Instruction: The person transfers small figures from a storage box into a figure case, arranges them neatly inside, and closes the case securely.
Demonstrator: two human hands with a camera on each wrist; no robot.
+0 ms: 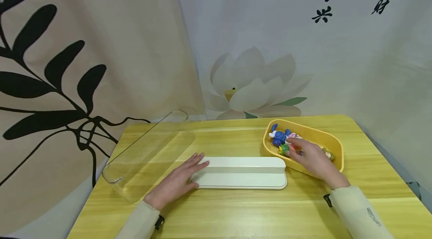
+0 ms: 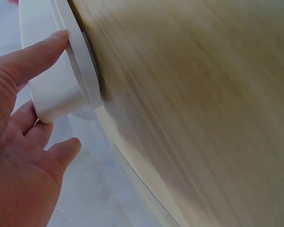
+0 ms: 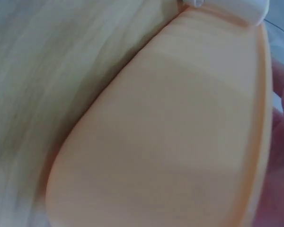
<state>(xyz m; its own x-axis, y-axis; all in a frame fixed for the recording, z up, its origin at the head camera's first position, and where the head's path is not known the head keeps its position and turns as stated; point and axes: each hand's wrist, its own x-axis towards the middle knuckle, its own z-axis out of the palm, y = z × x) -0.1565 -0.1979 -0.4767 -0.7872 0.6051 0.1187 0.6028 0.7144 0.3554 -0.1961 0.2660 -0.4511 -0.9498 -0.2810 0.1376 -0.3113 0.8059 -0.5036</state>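
My left hand (image 1: 179, 182) rests with spread fingers on the left end of a long white stepped base (image 1: 243, 182). In the left wrist view the thumb (image 2: 42, 54) touches the base's rim, and other fingers lie at its end. My right hand (image 1: 314, 158) reaches over the front wall of a yellow bin (image 1: 338, 145). Its fingertips are among small toy figures, beside a blue figure (image 1: 279, 138) and a green-and-yellow one (image 1: 284, 149). Whether they pinch a figure cannot be told. The right wrist view shows mainly the bin's outer wall (image 3: 165, 127).
A clear, box-shaped cover (image 1: 152, 156) lies at the left of the wooden table (image 1: 229, 216), reaching its left edge. Another small figure (image 1: 328, 154) sits at the bin's right end. A printed curtain (image 1: 135, 44) hangs behind the table.
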